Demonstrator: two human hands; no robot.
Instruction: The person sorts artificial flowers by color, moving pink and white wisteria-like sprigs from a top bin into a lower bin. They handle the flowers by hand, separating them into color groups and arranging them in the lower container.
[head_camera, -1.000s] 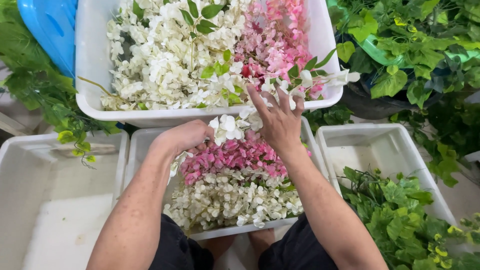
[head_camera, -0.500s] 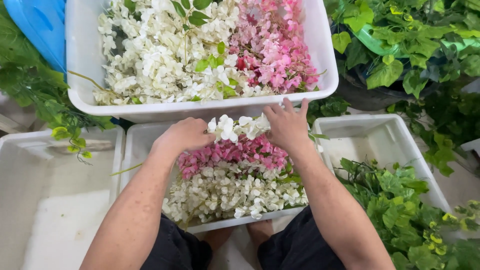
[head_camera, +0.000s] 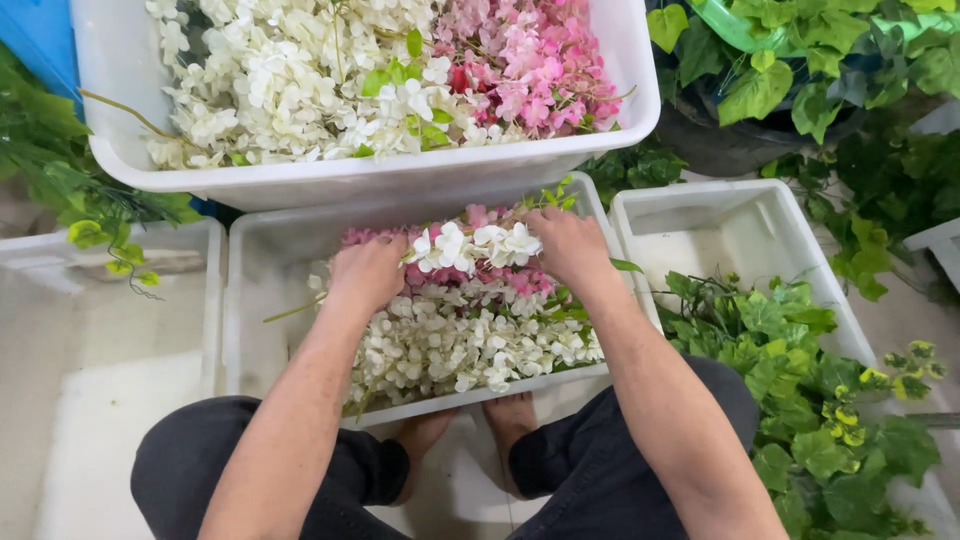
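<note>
The person squats over a white plastic tub (head_camera: 250, 300) on the floor, both hands down in the flowers that fill it. The left hand (head_camera: 368, 272) rests knuckles up on the far left part of the heap, fingers curled down into pink blossoms (head_camera: 480, 275), so what they grip cannot be made out. The right hand (head_camera: 568, 245) lies at the far right of the same heap, fingers bent and pressed onto a white flower sprig (head_camera: 478, 246) that stretches between the two hands and touches both. Nearer the person, a thick layer of white blossoms (head_camera: 470, 345) covers the rest of the tub. Beyond it, overlapping its far edge, sits a larger white bin (head_camera: 350, 180) heaped with white flowers on its left and pink ones on its right. A white tub (head_camera: 740, 225) to the right holds green leafy vines (head_camera: 790, 330) at its near end, and another white tub (head_camera: 110, 380) stands on the left. The person's bare feet (head_camera: 470, 430) show just below the middle tub.
</note>
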